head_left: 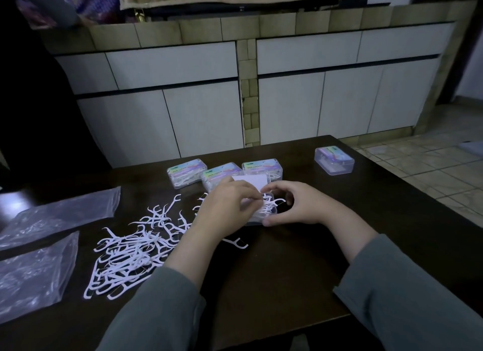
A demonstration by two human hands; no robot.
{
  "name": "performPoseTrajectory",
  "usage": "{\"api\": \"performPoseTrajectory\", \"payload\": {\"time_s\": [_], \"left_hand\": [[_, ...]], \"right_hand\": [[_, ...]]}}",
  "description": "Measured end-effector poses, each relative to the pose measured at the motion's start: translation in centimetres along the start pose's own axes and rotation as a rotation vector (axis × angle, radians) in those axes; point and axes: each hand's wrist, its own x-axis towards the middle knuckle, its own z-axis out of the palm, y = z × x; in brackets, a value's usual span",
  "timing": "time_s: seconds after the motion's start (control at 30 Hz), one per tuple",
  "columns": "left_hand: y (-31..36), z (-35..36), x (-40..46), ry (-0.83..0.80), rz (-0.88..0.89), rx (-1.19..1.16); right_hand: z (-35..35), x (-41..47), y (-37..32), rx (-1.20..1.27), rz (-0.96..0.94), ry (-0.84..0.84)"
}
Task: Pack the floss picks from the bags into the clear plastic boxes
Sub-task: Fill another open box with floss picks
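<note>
Floss picks [136, 246]: loose white heap on the dark table [287, 267], left of centre, running from near the front edge toward the middle; one stray pick [236, 242] lying apart, just right of the heap. More picks already inside the open box [264, 212] at the table's middle, lid [251, 181] raised behind it, presumably to keep the mouth free for loading.

Left hand [224, 207]: fingers curled, pinching picks over the box mouth, apparently to seat them. Right hand [300, 205]: fingers and thumb curled round the box's right side, likely steadying it against the push from the left.

Three closed boxes [224, 175], visibly filled, set touching in a row just behind the hands toward the far edge, seemingly parked as finished work. A fourth closed box [334, 159] standing well apart near the far right corner; contents hard to make out.

Two clear plastic bags [39, 246] lying flat at the left edge, looking emptied, kept clear of the work area.

Judged part-way through: large heap not yet boxed. Risk noted: tangled picks snagging and dragging neighbours off the heap.
</note>
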Motion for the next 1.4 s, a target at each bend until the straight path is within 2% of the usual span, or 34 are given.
{"api": "performPoseTrajectory", "payload": {"time_s": [0.17, 0.33, 0.63, 0.87, 1.03, 1.2, 1.4], "left_hand": [[-2.0, -2.3, -0.8, 0.058, -0.176, -0.176], [-4.5, -4.0, -2.6, -0.062, -0.329, -0.293], [-3.2, -3.0, -2.0, -0.077, -0.330, -0.288], [-3.4, -3.2, -1.8, -0.012, -0.323, -0.269], [-4.2, -3.3, -2.0, -0.075, -0.447, -0.239], [-3.5, -3.0, -1.8, -0.038, -0.418, -0.280], [-2.9, -4.0, -2.3, -0.128, -0.414, -0.274]], "right_hand": [[0.1, 0.0, 0.1, -0.004, 0.013, 0.003], [0.2, 0.1, 0.2, 0.002, 0.020, 0.016], [0.3, -0.1, 0.3, 0.028, -0.001, 0.026], [0.3, 0.0, 0.4, 0.040, 0.010, 0.022], [0.3, 0.1, 0.5, 0.039, 0.002, 0.024], [0.3, 0.1, 0.5, 0.034, 0.004, 0.020], [0.2, 0.1, 0.5, 0.032, -0.001, 0.012]]}}
